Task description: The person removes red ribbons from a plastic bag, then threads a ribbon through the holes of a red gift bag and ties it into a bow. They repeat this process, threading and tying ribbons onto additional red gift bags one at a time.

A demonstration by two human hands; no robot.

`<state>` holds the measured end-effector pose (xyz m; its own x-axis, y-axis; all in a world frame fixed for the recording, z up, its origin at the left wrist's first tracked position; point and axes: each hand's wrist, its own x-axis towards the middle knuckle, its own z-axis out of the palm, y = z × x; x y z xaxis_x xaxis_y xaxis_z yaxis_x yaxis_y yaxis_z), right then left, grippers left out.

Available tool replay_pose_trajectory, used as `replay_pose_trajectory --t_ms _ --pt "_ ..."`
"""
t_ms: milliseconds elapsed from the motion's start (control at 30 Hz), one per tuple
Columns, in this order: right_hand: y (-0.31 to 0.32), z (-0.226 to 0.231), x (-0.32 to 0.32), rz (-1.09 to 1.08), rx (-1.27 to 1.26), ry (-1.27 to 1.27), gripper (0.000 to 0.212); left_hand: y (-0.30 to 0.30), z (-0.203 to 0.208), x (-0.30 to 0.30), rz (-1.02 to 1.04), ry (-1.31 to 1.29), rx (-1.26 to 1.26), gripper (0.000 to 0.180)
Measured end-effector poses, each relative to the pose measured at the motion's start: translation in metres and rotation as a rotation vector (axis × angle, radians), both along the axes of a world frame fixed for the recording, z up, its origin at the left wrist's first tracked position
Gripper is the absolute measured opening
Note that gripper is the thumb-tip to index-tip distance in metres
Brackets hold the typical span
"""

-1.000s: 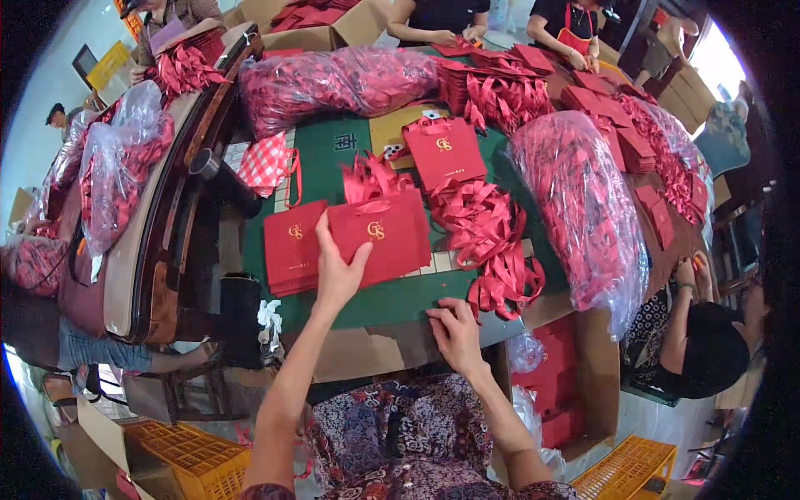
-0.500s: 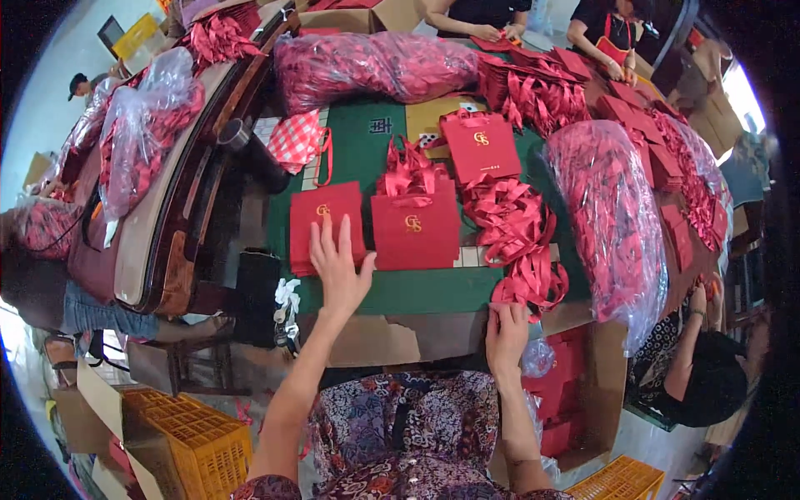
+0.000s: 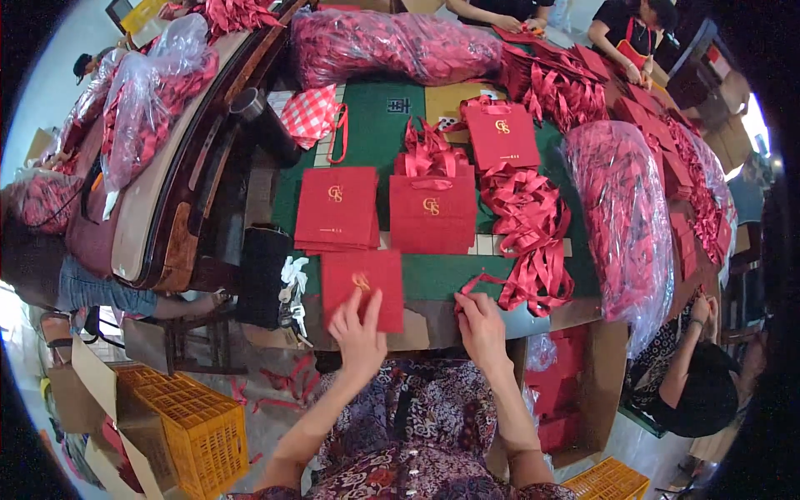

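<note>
A single flat red paper bag [image 3: 379, 279] with a gold emblem lies at the near table edge, just below a stack of flat red bags [image 3: 333, 208]. My left hand [image 3: 358, 337] rests on it, fingers apart and pressed to its surface. My right hand [image 3: 483, 329] is closed in a pinch on the end of a red ribbon [image 3: 481, 277]. That ribbon runs toward a tangled heap of red ribbons [image 3: 529, 221]. Between the stack and the heap are red bags with ribbon handles [image 3: 433, 212]; another handled bag [image 3: 502, 137] lies beyond.
Plastic-wrapped red bundles [image 3: 621, 225] flank the right side, and another wrapped bundle [image 3: 400, 46] lies across the far side. A dark cylindrical tumbler [image 3: 267, 129] stands left, near a red checked pouch [image 3: 308, 115]. Yellow crates [image 3: 200, 433] are on the floor. Co-workers sit opposite and at right.
My left hand has drawn one bag off the stack toward me. My right hand has shifted left, pulling a ribbon end away from the heap.
</note>
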<state>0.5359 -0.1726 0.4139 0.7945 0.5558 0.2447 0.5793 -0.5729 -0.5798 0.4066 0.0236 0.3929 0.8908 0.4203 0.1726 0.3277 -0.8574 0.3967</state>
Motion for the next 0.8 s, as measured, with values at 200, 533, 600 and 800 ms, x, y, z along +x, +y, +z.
replay_pose_trajectory --t_ms 200,533,600,800 --pt "-0.003 -0.002 0.003 -0.052 -0.051 -0.007 0.017 -0.028 0.009 -0.015 -0.206 0.042 -0.042 0.073" --pt "0.02 0.005 0.002 0.114 0.047 -0.18 0.021 0.025 0.017 0.055 -0.229 -0.108 -0.045 0.059" --pt "0.026 0.006 -0.002 0.088 0.08 0.047 0.019 0.022 0.016 0.059 -0.257 -0.069 -0.04 0.057" --pt "0.041 0.001 -0.003 0.029 0.096 0.118 0.012 0.011 0.023 0.063 -0.233 -0.146 -0.119 0.051"
